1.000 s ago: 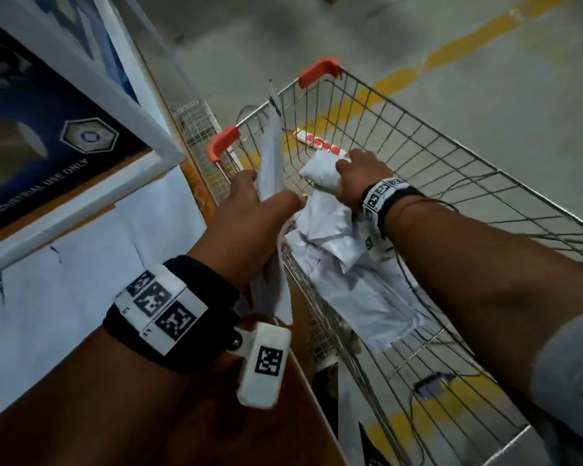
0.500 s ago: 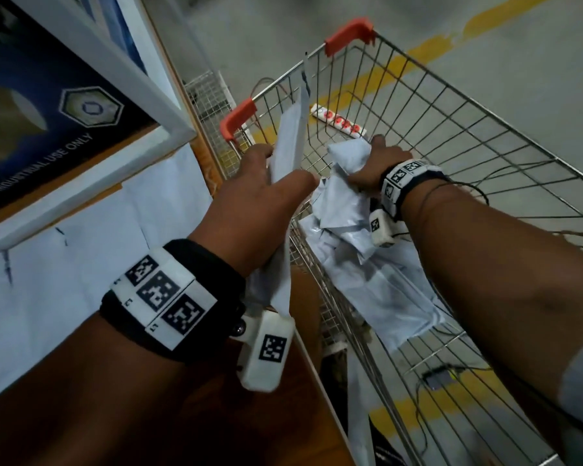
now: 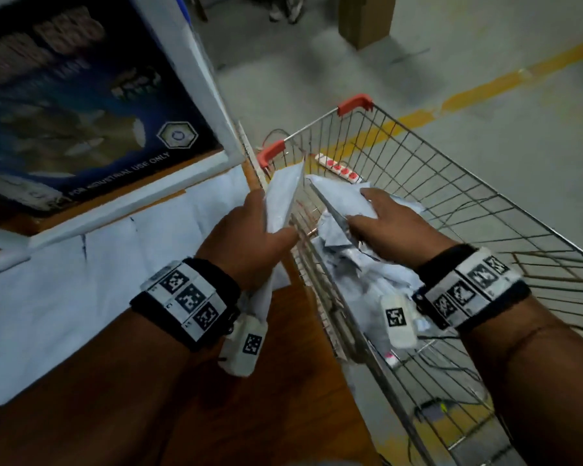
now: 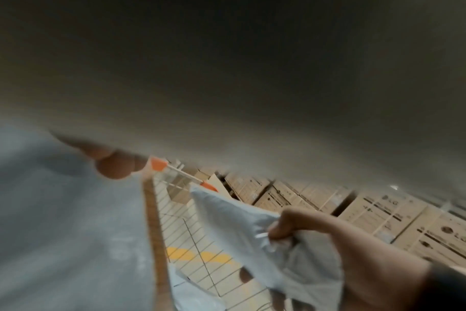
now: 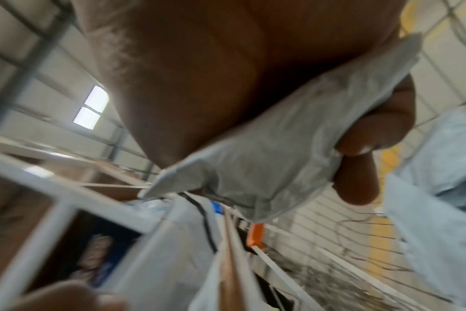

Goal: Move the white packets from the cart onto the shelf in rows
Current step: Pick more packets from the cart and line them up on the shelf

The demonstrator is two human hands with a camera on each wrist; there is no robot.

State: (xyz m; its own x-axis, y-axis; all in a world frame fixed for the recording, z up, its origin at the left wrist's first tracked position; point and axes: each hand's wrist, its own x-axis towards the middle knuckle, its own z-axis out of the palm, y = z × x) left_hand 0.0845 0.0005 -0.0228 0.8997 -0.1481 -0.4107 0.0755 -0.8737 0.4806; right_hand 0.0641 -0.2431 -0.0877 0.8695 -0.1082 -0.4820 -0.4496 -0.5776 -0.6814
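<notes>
My left hand point(image 3: 269, 223) grips one white packet point(image 3: 283, 196) upright over the cart's near-left corner, above the shelf edge. My right hand point(image 3: 360, 213) pinches a second white packet point(image 3: 340, 196), thumb on top, held just above the pile of white packets point(image 3: 367, 277) in the wire cart point(image 3: 485, 210). In the right wrist view that packet point(image 5: 266, 157) lies under my palm with my fingers point(image 5: 373, 134) curled beneath it. The left wrist view shows my right hand point(image 4: 287, 229) holding its packet point(image 4: 234, 218). White packets point(image 3: 81, 280) lie flat on the wooden shelf point(image 3: 283, 381) to the left.
A framed blue printed board point(image 3: 81, 112) leans above the shelf at left. Seen through the cart's wires is a white power strip point(image 3: 338, 168) with red switches. A cardboard box point(image 3: 364, 18) stands on the concrete floor; stacked cartons point(image 4: 386, 210) stand beyond.
My right hand has lifted a packet out of the pile and drawn back toward me. My left hand keeps its packet and has shifted slightly back; the view has tilted upward.
</notes>
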